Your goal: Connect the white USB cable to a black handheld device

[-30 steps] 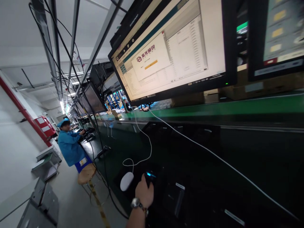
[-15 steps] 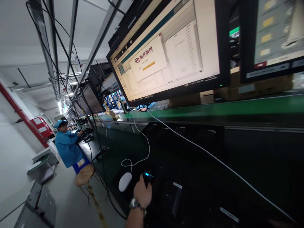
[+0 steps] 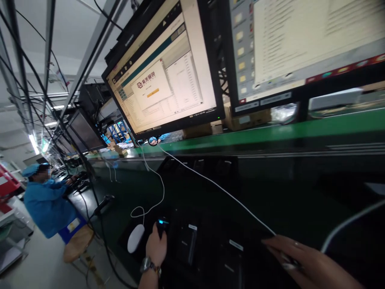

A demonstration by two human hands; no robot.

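Left hand (image 3: pixel 156 248): closed around a small dark scanner (image 3: pixel 163 225) w/ a lit blue indicator on top; device stands upright on the dark bench (image 3: pixel 210 192), near its front edge. Wristwatch (image 3: pixel 147 265) sits on the left wrist. Right hand (image 3: pixel 303 263): low at right of the view, fingers (image 3: pixel 272 243) extended and flat over the bench, fingertips touching or just beside a white cable (image 3: pixel 210 182); cannot tell whether it pinches the cable or only rests on it. Just beside the scanner, on its left: white mouse (image 3: pixel 135 243), its thin cord looping back across the bench. Between the hands: dark slots in the bench surface w/ small white labels (image 3: pixel 236 245). The white cable runs from the right fingertips diagonally up to the underside of the left monitor (image 3: pixel 162 80), which shows a lit app window w/ a logo and an orange button. Second monitor (image 3: pixel 294 44) hangs right of it, showing desktop icons and a light window. Behind the bench: green conveyor belt (image 3: pixel 270 134) running across the view. Far left, well apart: a person in a blue coat and cap (image 3: pixel 45 200), seated on a round stool (image 3: pixel 76 249) at the same line. Overhead: rails and black cabling.
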